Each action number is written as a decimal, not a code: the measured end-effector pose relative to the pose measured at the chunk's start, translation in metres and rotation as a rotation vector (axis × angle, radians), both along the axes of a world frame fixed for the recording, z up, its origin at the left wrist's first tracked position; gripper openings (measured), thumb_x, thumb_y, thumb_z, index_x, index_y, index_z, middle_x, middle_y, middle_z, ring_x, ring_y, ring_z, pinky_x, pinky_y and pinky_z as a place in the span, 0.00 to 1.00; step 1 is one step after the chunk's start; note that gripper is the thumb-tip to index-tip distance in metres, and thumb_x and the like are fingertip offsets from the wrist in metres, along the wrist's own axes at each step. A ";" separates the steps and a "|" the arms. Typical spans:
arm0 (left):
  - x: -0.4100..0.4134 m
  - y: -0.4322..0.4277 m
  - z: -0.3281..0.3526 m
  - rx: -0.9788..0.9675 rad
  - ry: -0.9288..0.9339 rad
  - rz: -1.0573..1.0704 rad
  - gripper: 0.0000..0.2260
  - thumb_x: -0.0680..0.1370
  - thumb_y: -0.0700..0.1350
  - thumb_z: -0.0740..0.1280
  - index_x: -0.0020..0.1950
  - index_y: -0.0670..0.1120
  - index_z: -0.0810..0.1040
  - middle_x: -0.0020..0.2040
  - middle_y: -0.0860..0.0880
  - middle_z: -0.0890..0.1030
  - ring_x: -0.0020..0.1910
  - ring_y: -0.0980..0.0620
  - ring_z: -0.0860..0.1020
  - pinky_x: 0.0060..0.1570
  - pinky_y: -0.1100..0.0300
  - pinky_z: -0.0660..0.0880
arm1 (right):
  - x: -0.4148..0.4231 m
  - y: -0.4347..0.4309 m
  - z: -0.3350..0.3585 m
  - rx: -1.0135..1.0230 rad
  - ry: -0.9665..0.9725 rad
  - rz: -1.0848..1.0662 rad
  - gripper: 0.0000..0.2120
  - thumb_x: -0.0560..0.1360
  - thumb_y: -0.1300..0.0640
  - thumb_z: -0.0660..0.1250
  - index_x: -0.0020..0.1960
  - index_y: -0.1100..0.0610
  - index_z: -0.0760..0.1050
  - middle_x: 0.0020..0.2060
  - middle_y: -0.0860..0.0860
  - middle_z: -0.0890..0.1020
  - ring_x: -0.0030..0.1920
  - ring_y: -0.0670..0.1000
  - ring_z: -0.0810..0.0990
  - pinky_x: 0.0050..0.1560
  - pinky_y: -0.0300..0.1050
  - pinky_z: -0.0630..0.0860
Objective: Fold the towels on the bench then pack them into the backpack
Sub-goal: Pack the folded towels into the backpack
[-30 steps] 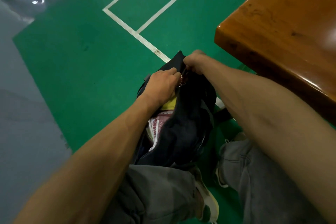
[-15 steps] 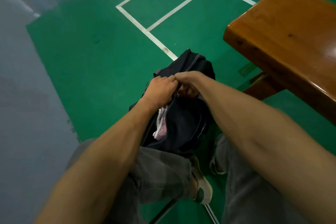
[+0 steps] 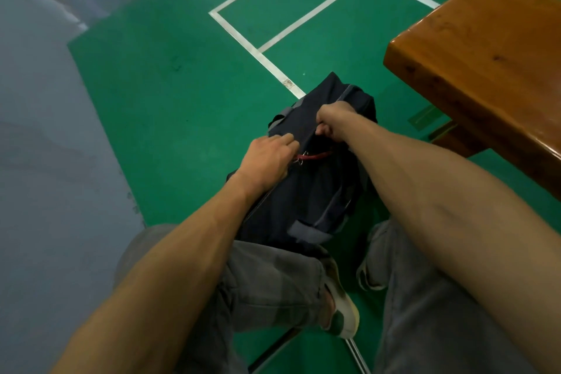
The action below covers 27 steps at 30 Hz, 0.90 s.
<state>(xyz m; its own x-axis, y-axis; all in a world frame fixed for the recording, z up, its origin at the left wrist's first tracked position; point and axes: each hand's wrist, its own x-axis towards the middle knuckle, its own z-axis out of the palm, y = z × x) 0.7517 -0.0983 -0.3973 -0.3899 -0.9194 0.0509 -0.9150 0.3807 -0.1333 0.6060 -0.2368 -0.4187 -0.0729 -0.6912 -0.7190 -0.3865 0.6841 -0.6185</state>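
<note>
A dark navy backpack (image 3: 306, 191) stands on the green floor between my knees. My left hand (image 3: 267, 158) rests on its top left edge, fingers curled at the zip line where a red cord pull (image 3: 315, 156) shows. My right hand (image 3: 332, 120) grips the backpack's fabric near the top, fist closed round it. The bag's opening looks drawn together and no towel is visible. The wooden bench (image 3: 485, 70) stands to the right with nothing on the part in view.
I sit with grey trousers (image 3: 273, 276) and a white-soled shoe (image 3: 343, 310) under the bag. White court lines (image 3: 258, 55) cross the green floor ahead. A grey floor strip (image 3: 45, 161) runs along the left.
The pink and yellow towels seen inside the bag earlier are now hidden as the opening has closed. My left hand slid down along the zip; my right hand stayed gripping the top.
</note>
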 end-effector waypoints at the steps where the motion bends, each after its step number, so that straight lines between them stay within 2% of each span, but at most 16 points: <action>1: 0.005 0.010 -0.001 0.000 0.011 0.016 0.06 0.72 0.43 0.73 0.43 0.48 0.76 0.40 0.49 0.77 0.37 0.45 0.79 0.31 0.55 0.70 | -0.002 -0.003 -0.003 -0.015 0.003 -0.059 0.15 0.79 0.64 0.62 0.64 0.67 0.71 0.37 0.58 0.83 0.24 0.49 0.78 0.19 0.36 0.68; 3: 0.015 0.030 -0.006 0.008 0.013 0.049 0.07 0.72 0.43 0.73 0.43 0.48 0.75 0.40 0.49 0.76 0.36 0.45 0.79 0.31 0.55 0.71 | -0.001 0.001 -0.001 -0.061 0.081 -0.036 0.17 0.80 0.61 0.62 0.67 0.66 0.71 0.42 0.57 0.85 0.28 0.49 0.80 0.27 0.40 0.76; 5: 0.021 0.045 -0.008 0.010 -0.017 0.068 0.07 0.72 0.43 0.73 0.43 0.48 0.75 0.40 0.49 0.76 0.36 0.45 0.80 0.32 0.55 0.71 | 0.010 0.015 0.007 -0.102 0.201 0.157 0.17 0.81 0.56 0.62 0.65 0.65 0.72 0.42 0.55 0.84 0.33 0.50 0.81 0.40 0.44 0.82; 6: 0.024 0.049 -0.009 0.013 -0.025 0.079 0.07 0.71 0.43 0.73 0.43 0.48 0.75 0.40 0.49 0.77 0.36 0.45 0.80 0.32 0.55 0.71 | 0.018 0.026 0.013 -0.085 0.229 0.279 0.17 0.80 0.53 0.61 0.63 0.64 0.72 0.43 0.55 0.84 0.33 0.50 0.79 0.38 0.44 0.81; 7: 0.025 0.053 -0.009 0.011 -0.027 0.096 0.08 0.71 0.43 0.74 0.44 0.48 0.76 0.40 0.49 0.77 0.36 0.45 0.80 0.32 0.55 0.70 | 0.025 0.039 0.021 -0.009 0.219 0.418 0.17 0.81 0.50 0.60 0.60 0.63 0.72 0.42 0.54 0.82 0.31 0.49 0.76 0.32 0.41 0.78; 9: 0.023 0.059 -0.010 0.000 -0.032 0.139 0.08 0.71 0.43 0.74 0.46 0.47 0.77 0.41 0.49 0.77 0.36 0.45 0.80 0.32 0.55 0.70 | 0.040 0.069 0.032 0.239 0.172 0.683 0.17 0.83 0.47 0.56 0.48 0.61 0.71 0.34 0.53 0.75 0.23 0.47 0.67 0.22 0.32 0.66; 10: 0.020 0.062 -0.010 -0.006 -0.027 0.159 0.09 0.70 0.43 0.74 0.47 0.47 0.78 0.41 0.49 0.77 0.36 0.45 0.80 0.32 0.55 0.70 | 0.045 0.084 0.032 0.340 0.161 0.756 0.18 0.83 0.48 0.55 0.41 0.59 0.69 0.30 0.52 0.72 0.20 0.47 0.64 0.20 0.30 0.62; 12: 0.016 0.070 -0.011 -0.014 -0.006 0.181 0.09 0.68 0.41 0.74 0.46 0.46 0.78 0.40 0.48 0.77 0.35 0.45 0.80 0.32 0.54 0.71 | 0.053 0.109 0.020 0.461 0.079 0.703 0.18 0.81 0.51 0.53 0.35 0.56 0.67 0.25 0.51 0.70 0.19 0.46 0.62 0.19 0.31 0.59; 16: 0.016 0.085 -0.009 -0.042 0.019 0.199 0.08 0.70 0.41 0.73 0.45 0.47 0.76 0.40 0.48 0.77 0.35 0.44 0.80 0.32 0.54 0.72 | 0.063 0.126 0.006 0.331 0.014 0.487 0.18 0.81 0.54 0.53 0.35 0.56 0.70 0.24 0.50 0.72 0.22 0.45 0.64 0.21 0.34 0.59; 18: 0.018 0.086 -0.004 -0.058 0.011 0.196 0.08 0.69 0.41 0.73 0.43 0.48 0.76 0.39 0.48 0.77 0.34 0.45 0.80 0.31 0.54 0.71 | 0.065 0.123 0.001 0.211 0.007 0.384 0.14 0.81 0.55 0.56 0.40 0.58 0.73 0.27 0.51 0.74 0.24 0.46 0.68 0.23 0.37 0.62; 20: 0.021 0.089 0.001 -0.047 -0.026 0.189 0.09 0.68 0.41 0.74 0.42 0.48 0.75 0.38 0.49 0.76 0.33 0.45 0.80 0.30 0.56 0.69 | 0.066 0.121 0.000 0.105 0.041 0.369 0.10 0.80 0.55 0.60 0.47 0.59 0.76 0.30 0.52 0.78 0.26 0.47 0.72 0.25 0.38 0.66; 23: 0.030 0.107 0.000 -0.038 -0.083 0.159 0.07 0.66 0.40 0.72 0.40 0.48 0.76 0.38 0.49 0.77 0.31 0.46 0.80 0.29 0.58 0.69 | 0.063 0.100 -0.011 0.030 0.031 0.275 0.08 0.79 0.58 0.61 0.54 0.60 0.75 0.36 0.52 0.78 0.34 0.47 0.76 0.33 0.39 0.72; 25: 0.036 0.119 0.001 0.046 -0.122 0.174 0.05 0.69 0.40 0.68 0.44 0.47 0.78 0.42 0.48 0.79 0.35 0.44 0.82 0.32 0.57 0.70 | 0.061 0.088 -0.015 0.056 -0.054 0.087 0.10 0.79 0.59 0.61 0.60 0.60 0.72 0.41 0.54 0.79 0.38 0.48 0.79 0.33 0.37 0.76; 27: 0.038 0.125 0.001 0.145 -0.169 0.228 0.07 0.75 0.40 0.65 0.51 0.47 0.78 0.50 0.47 0.80 0.44 0.43 0.83 0.38 0.54 0.71 | 0.057 0.090 -0.018 -0.021 0.100 0.017 0.17 0.77 0.57 0.63 0.63 0.63 0.73 0.52 0.56 0.82 0.48 0.55 0.83 0.46 0.45 0.82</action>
